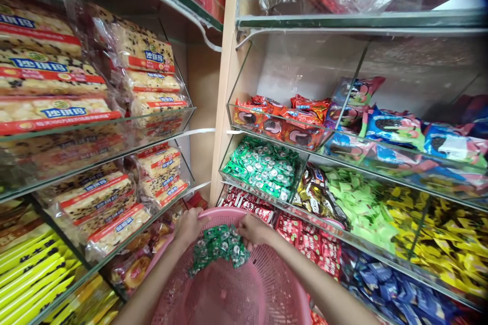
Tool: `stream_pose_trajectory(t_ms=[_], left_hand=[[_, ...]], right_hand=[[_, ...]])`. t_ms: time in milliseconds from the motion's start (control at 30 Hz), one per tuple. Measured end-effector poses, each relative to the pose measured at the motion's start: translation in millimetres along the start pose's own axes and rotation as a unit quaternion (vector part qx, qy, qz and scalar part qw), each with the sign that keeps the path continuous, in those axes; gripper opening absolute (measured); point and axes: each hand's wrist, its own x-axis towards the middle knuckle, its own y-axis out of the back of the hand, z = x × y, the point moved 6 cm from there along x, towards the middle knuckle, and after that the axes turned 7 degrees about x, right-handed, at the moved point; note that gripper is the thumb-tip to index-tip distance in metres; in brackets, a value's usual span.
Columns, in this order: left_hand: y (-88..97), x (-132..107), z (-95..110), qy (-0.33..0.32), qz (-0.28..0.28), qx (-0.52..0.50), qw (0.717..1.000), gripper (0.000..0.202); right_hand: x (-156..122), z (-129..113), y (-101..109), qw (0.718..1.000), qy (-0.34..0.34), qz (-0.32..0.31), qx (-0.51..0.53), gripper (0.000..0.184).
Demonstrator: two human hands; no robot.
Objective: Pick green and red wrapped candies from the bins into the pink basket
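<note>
A round pink plastic basket (285,284) with perforated sides is tilted so that its inside faces me. Against its far inner wall lies a heap of small green-wrapped candies (221,245). My left hand (188,229) is closed on the far rim, to the left of the heap. On the right, my right hand (254,231) is closed at the same rim, its curled fingers beside the candies. Just beyond the basket, a clear shelf bin holds many more green-wrapped candies (263,165).
Glass-fronted shelves meet at a wooden post (224,76) ahead. Packaged puffed-rice bars (145,56) fill the left shelves. Right-hand bins hold light green packets (354,203), yellow packets (438,238), blue packets (396,284) and red packets (308,238). Glass shelf edges run close to both arms.
</note>
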Motion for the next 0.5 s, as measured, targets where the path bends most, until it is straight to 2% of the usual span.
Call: stream_pose_trajectory(t_ms=[233, 400, 500], left_hand=[[-2.4, 1.2, -1.7, 0.002, 0.006, 0.002, 1.0, 0.031], [-1.4, 0.4, 0.8, 0.006, -0.003, 0.006, 1.0, 0.03], [-0.7, 0.7, 1.6, 0.005, 0.0, 0.007, 1.0, 0.03]], right_hand=[[4.4, 16.4, -13.6, 0.994, -0.075, -0.065, 0.046, 0.023], [13.4, 29.7, -15.0, 0.988, -0.144, -0.03, 0.048, 0.02], [21.7, 33.2, -14.4, 0.987, -0.144, 0.005, 0.069, 0.021]])
